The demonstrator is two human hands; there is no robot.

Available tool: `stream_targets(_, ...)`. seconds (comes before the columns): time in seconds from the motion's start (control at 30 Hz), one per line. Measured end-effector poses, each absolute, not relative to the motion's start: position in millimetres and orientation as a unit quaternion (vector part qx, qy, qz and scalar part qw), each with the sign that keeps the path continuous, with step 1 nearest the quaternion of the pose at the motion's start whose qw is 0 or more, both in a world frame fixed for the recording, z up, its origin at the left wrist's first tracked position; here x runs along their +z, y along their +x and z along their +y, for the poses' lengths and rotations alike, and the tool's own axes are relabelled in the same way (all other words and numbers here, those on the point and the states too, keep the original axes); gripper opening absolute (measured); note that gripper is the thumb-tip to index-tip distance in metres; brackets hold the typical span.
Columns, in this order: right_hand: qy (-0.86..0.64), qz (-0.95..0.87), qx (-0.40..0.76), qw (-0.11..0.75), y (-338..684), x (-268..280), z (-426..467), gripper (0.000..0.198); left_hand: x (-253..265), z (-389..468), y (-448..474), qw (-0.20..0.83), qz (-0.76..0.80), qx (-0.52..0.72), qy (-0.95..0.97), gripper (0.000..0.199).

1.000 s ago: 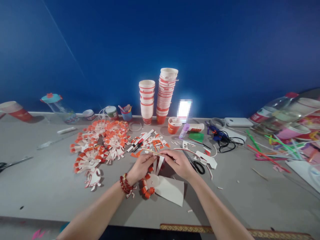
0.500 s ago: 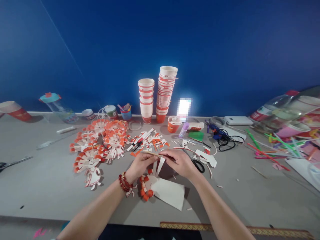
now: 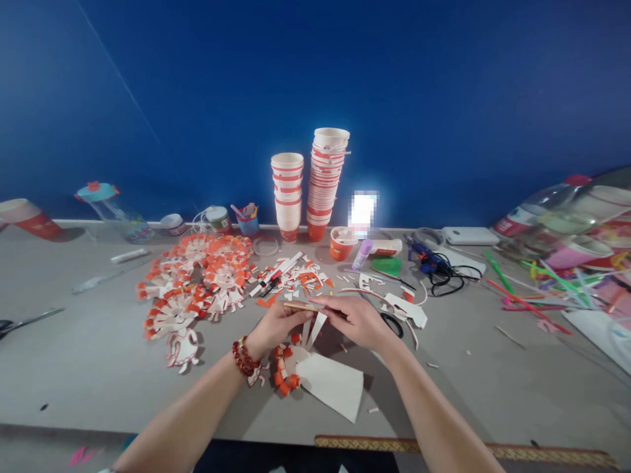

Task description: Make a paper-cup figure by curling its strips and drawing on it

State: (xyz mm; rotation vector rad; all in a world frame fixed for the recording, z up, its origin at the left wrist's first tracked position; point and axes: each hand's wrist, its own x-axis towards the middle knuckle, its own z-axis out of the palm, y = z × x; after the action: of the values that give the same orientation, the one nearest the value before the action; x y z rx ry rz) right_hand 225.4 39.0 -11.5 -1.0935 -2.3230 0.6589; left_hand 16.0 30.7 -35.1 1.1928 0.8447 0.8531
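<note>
Low in the middle of the head view, my left hand (image 3: 279, 328) and my right hand (image 3: 359, 320) are both closed around a thin tan stick (image 3: 298, 306) held level. A strip of a cut-open paper cup (image 3: 331, 384) meets the stick between my fingers; whether it is wound round it is hidden. The cup's white wall spreads toward me, and curled orange strips (image 3: 284, 371) ring its left side under my left wrist. Two straight white strips (image 3: 314, 330) stand up between my hands.
Finished-looking curled paper figures (image 3: 182, 315) are heaped at left. Paper scraps (image 3: 305, 276), a purple glue stick (image 3: 362, 255) and two stacks of paper cups (image 3: 328, 184) lie beyond my hands. Right of them are scissors (image 3: 392, 325), a blue glue gun (image 3: 428, 259) and colored straws (image 3: 522, 305).
The stick has turned slightly in my fingers, and more of it shows by my left hand. The paper cup's white wall has tipped a little lower toward me.
</note>
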Motion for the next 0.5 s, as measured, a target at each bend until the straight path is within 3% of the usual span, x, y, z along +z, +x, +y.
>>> stream_targets(0.5, -0.401, -0.836, 0.272, 0.258, 220.7, -9.7, 38.2, 0.033, -34.9, 30.2, 16.9, 0.677, 0.383, 0.366, 0.512, 0.037)
